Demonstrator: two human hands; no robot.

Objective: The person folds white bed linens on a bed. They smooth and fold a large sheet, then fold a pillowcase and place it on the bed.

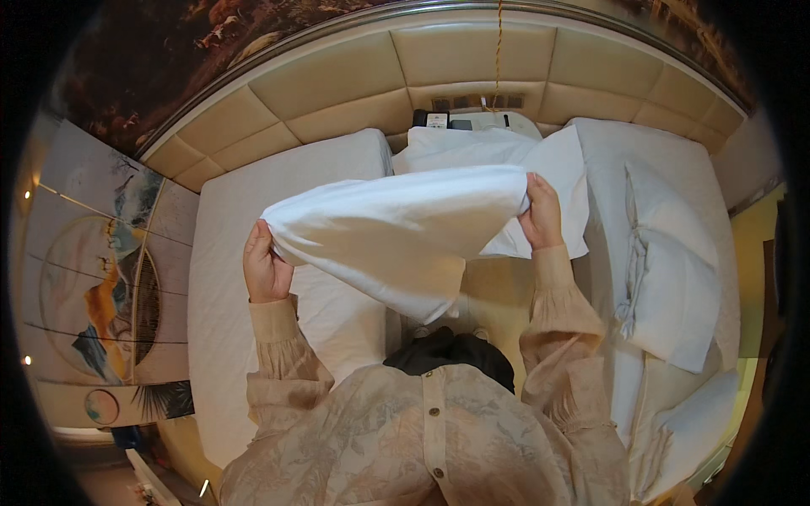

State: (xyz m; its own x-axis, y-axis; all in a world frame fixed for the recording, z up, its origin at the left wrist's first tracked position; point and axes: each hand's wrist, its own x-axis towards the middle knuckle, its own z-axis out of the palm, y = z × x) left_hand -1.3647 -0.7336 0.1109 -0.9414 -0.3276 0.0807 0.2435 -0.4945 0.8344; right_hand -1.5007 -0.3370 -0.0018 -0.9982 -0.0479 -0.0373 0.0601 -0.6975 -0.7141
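Note:
A white cloth (392, 228), perhaps a pillowcase, is stretched between my two hands in front of my body. My left hand (269, 262) grips its left corner, over the bed on the left. At the cloth's upper right corner, my right hand (543, 212) is closed on the fabric. The lower part hangs loose in folds above the floor between two beds. Behind it, more white fabric (557, 171) lies draped over the bedside table and hangs down beside the right bed.
White-covered beds stand left (234, 303) and right (677, 142). Folded white linens (677, 284) lie on the right one. A bedside table (522, 123) with small items stands against the padded headboard (335, 69). A twisted cord (498, 57) hangs above it.

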